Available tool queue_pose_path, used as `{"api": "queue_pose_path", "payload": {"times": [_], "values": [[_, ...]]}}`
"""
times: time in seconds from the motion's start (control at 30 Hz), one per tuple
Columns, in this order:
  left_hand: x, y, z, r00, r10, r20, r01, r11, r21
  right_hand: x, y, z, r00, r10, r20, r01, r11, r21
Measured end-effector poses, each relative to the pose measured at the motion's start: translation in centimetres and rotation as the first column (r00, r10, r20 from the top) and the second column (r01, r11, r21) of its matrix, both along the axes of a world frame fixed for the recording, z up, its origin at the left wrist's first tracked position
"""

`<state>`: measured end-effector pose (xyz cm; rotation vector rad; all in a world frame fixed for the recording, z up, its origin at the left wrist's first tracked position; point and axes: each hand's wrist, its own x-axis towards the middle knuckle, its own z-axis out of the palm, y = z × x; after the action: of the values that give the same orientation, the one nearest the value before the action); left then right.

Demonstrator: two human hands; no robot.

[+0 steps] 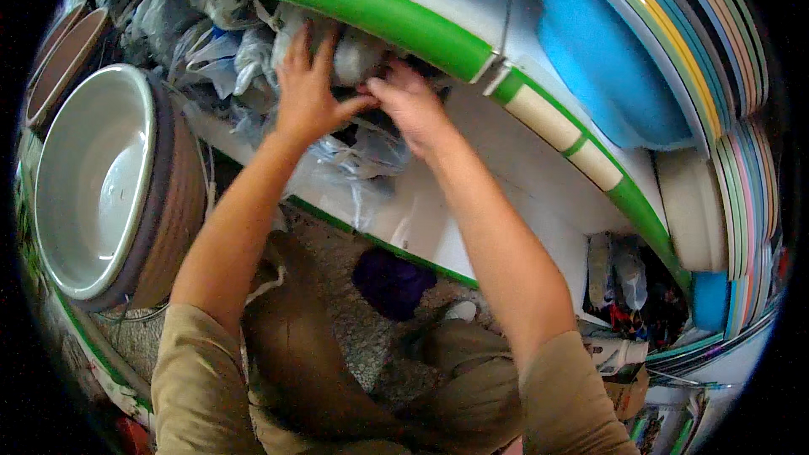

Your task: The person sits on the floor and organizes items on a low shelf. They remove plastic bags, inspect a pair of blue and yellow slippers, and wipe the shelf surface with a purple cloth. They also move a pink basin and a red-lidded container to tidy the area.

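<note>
Head view, labels: cream label strips [543, 118] sit on the green front edge [354, 2] of the upper shelf, right of its joint; any writing on them is too small to read.
Printed container: a white container [613, 355] near the right end of the lower shelf [438, 240] bears dark printing, too blurred to make out.
Left hand: the left hand [308, 88] reaches under the green edge, palm down, fingers spread over the bags and thumb stretched toward the other hand; it is loose, not clenched.
Right hand: the right hand [409, 101] comes in from the right with its fingers bent inward, near the left thumb; whether it grips anything I cannot tell.
Arms: both forearms stretch forward and converge at the shelf.
Plastic bags: the plastic bags [211, 55] crowd the left part of the lower shelf, around and beneath the hands.
Around: a pale basin [76, 160] left of the bags; a blue basin [598, 67] above, at right.
Floor: a dark purple item [393, 282].
</note>
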<state>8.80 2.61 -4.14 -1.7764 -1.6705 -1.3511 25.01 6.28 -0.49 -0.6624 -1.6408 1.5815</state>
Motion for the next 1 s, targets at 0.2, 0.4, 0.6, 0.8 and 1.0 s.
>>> {"api": "queue_pose_path", "payload": {"times": [0.2, 0.4, 0.6, 0.8, 1.0], "values": [[-7.0, 2.9, 1.3, 0.929, 0.191, -0.318, -0.230, 0.969, -0.089, -2.9, -2.9, 1.8, 0.859, -0.243, 0.452, -0.068, 0.819, 0.570], [-4.6, 0.3, -0.6, 0.901, 0.029, -0.434, -0.155, 0.954, -0.258, 5.2, -5.7, -2.2, 0.771, -0.129, 0.624, -0.297, 0.793, 0.532], [-4.0, -0.9, 0.4, 0.921, 0.017, -0.389, -0.153, 0.935, -0.319, 17.6, -12.6, 0.6, 0.445, -0.156, 0.882, -0.351, 0.876, 0.332], [-1.3, -0.2, -0.6, 0.903, 0.002, -0.429, -0.189, 0.900, -0.393, 37.2, -21.5, 2.2, 0.163, -0.398, 0.903, -0.094, 0.904, 0.416], [-5.7, -1.5, -2.0, 0.906, -0.107, -0.410, 0.017, 0.976, -0.216, 52.1, -36.9, 1.7, -0.090, -0.503, 0.860, 0.316, 0.804, 0.503]]}}
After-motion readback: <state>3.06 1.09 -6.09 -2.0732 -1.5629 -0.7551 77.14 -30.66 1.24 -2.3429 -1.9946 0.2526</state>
